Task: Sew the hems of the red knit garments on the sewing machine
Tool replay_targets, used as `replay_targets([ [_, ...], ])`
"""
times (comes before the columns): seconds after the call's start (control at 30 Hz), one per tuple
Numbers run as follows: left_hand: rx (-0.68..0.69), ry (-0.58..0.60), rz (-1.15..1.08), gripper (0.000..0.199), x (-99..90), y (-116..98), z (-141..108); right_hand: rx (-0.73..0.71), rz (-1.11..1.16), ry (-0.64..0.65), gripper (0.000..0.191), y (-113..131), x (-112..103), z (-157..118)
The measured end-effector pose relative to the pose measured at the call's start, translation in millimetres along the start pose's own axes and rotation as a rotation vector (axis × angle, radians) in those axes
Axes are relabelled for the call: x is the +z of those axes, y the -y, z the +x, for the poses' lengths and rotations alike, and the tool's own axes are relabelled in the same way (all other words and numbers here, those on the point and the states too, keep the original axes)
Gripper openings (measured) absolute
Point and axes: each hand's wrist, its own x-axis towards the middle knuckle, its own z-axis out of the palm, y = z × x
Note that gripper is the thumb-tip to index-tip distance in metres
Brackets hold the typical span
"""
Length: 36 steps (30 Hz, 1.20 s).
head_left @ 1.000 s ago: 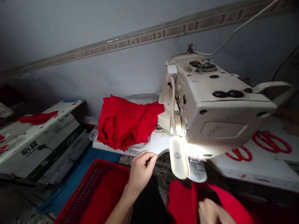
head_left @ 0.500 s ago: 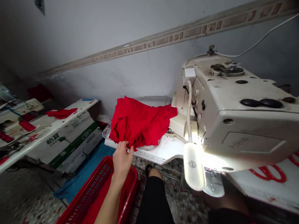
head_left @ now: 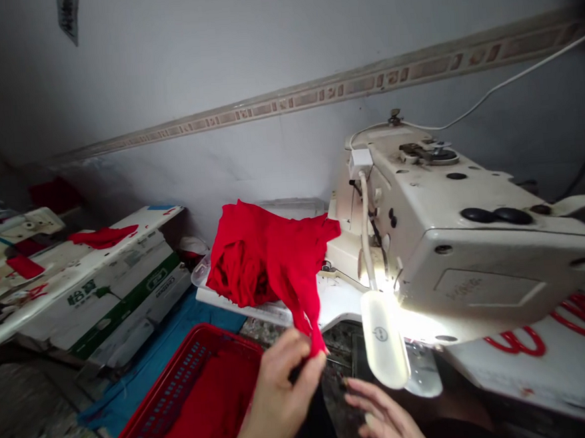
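One white desk (head_left: 76, 274) at 9 o'clk, w/ a flat red piece (head_left: 104, 237) on top; 2nd desk (head_left: 341, 302) runs from just below ctr out to 4 o'clk. On the 2nd: big sewing machine (head_left: 455, 248) at 3 o'clk. Red basket (head_left: 159, 392) at 7-8 o'clk, partly out of view, w/ red fabric (head_left: 209, 398) inside. Red cloth (head_left: 269, 254), a crumpled heap, lies on 2nd desk just under ctr, at 9 o'clk from machine; one end stretches down twd 6 o'clk to L hand (head_left: 284, 386), thumb + fingers pinching it in front of desk edge. R hand (head_left: 381, 416) at 5 o'clk, fingers loosely apart, near but clear of the lamp head (head_left: 386, 339) at its 12-1 o'clk.
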Motion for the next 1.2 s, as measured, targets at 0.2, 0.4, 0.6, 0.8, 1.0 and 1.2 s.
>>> replay_targets([
  [0.2,-0.148,0.27,-0.181,0.044,40.9,-3,-20,-0.005,0.015,0.073,0.079,-16,33,-3],
  [0.4,-0.537,0.079,-0.472,0.024,47.3,55,-11,0.322,-0.089,0.179,0.096,-28,10,-22],
  [0.6,-0.695,-0.022,-0.674,0.048,52.5,72,-30,0.169,-0.011,0.003,0.053,15,-29,-41],
  [0.8,-0.698,0.092,-0.706,0.04,76.4,47,-40,-0.001,0.118,-0.093,0.054,33,-17,-41],
  [1.0,-0.515,0.232,-0.482,0.033,85.1,44,-25,0.018,-0.695,0.087,0.043,41,-20,-43],
  [1.2,-0.248,0.721,-0.111,0.028,78.5,47,-21,-0.23,-0.894,-0.031,0.028,71,-39,-51],
])
